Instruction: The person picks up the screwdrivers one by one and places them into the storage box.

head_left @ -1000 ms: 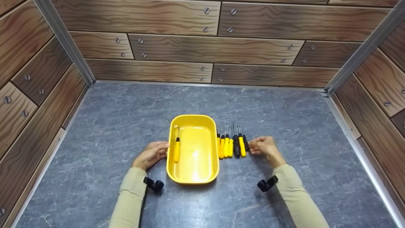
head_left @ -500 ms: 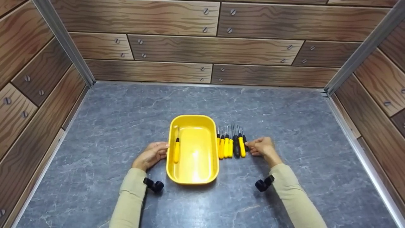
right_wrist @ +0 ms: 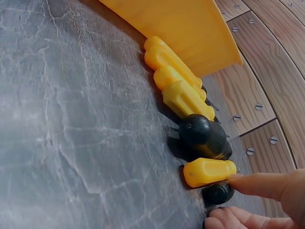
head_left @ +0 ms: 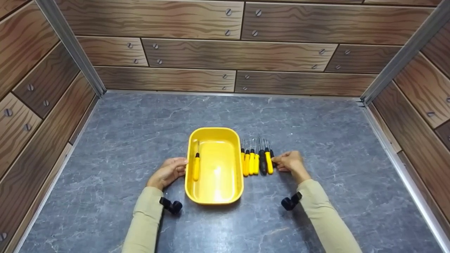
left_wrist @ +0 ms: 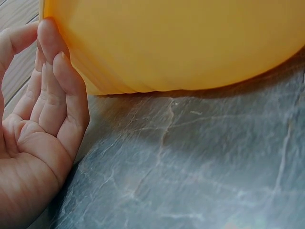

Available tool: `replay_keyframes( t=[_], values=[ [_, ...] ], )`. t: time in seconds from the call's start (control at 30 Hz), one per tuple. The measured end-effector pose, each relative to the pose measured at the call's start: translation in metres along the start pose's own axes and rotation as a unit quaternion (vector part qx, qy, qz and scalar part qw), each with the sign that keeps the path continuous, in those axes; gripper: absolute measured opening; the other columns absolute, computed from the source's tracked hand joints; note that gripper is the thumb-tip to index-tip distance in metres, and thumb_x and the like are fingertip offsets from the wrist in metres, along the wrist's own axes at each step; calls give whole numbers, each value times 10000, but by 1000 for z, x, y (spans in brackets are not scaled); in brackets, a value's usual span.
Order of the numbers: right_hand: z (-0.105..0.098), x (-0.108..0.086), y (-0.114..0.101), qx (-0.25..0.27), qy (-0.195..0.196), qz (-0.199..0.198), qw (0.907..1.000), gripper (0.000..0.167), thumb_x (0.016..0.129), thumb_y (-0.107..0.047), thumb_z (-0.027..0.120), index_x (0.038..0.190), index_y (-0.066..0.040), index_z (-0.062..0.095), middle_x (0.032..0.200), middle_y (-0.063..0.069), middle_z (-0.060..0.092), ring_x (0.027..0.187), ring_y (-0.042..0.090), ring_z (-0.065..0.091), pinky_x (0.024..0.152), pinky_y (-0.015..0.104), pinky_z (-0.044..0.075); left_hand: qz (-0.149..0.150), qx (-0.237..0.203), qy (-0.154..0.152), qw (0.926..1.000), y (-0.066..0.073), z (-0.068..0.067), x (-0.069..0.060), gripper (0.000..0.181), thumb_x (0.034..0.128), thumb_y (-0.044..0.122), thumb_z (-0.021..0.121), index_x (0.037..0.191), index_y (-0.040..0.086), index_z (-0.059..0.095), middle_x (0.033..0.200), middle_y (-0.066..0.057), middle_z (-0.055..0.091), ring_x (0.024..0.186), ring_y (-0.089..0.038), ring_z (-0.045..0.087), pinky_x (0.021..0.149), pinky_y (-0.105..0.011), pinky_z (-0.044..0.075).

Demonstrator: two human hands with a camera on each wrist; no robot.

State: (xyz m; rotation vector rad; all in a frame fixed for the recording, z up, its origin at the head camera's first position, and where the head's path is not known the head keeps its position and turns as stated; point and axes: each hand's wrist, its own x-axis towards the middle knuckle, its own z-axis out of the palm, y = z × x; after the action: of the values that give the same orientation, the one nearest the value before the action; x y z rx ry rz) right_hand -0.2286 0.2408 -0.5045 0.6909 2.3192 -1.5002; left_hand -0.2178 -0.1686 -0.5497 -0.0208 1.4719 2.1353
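Note:
A deep yellow plastic tray (head_left: 218, 165) stands in the middle of the table, with one yellow-handled screwdriver (head_left: 196, 168) lying inside along its left wall. My left hand (head_left: 168, 172) holds the tray's left rim between thumb and fingers; in the left wrist view its fingertips (left_wrist: 51, 38) meet the outer wall. Several yellow and black screwdrivers (head_left: 251, 163) lie side by side at the tray's right, tips pointing away. At the row's right end my right hand (head_left: 291, 163) pinches a small black screwdriver (right_wrist: 219, 192), beside a yellow-handled screwdriver (right_wrist: 208, 171). The black one's shaft is mostly hidden.
Wood-patterned panels (head_left: 197, 54) wall in the grey marbled tabletop (head_left: 140, 123) at the back and both sides. A metal edge strip (head_left: 404, 168) runs along the right. Each sleeve carries a black wrist camera (head_left: 171, 205).
My right hand has moved slightly left, its fingertips coming onto the small black screwdriver at the end of the row. The left hand and the tray have stayed put.

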Motion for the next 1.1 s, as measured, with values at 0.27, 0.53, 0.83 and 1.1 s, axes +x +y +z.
replay_keyframes(
  t=[0.27,0.53,0.83,1.1],
  values=[
    [0,1,0,-63,27,25,10000,228,799,-55,723,982,64,657,549,-27,600,464,51,573,492,204,556,38,-63,-21,10000,0,0,-1,159,933,67,495,909,98,649,789,39,721,746,-62,680,770,-215,575],
    [-1,2,0,-178,121,2,9998,270,797,-54,718,1016,87,650,543,-37,581,455,46,560,480,200,550,8,-46,-53,10000,0,-1,-1,175,940,64,481,902,101,648,792,40,721,749,-61,682,771,-213,575],
    [-2,5,0,-210,328,131,9992,168,784,-57,724,857,3,585,529,-33,523,441,44,530,458,191,534,-15,-149,-58,9999,1,0,0,153,937,71,495,911,85,645,775,32,722,730,-62,685,767,-219,582],
    [-1,5,-3,-349,447,258,9981,196,775,-55,739,817,-26,550,533,-31,500,434,46,515,463,194,541,-17,-190,-15,9998,1,0,-1,144,934,65,509,920,83,651,785,29,725,730,-64,686,771,-219,584]
  ],
)
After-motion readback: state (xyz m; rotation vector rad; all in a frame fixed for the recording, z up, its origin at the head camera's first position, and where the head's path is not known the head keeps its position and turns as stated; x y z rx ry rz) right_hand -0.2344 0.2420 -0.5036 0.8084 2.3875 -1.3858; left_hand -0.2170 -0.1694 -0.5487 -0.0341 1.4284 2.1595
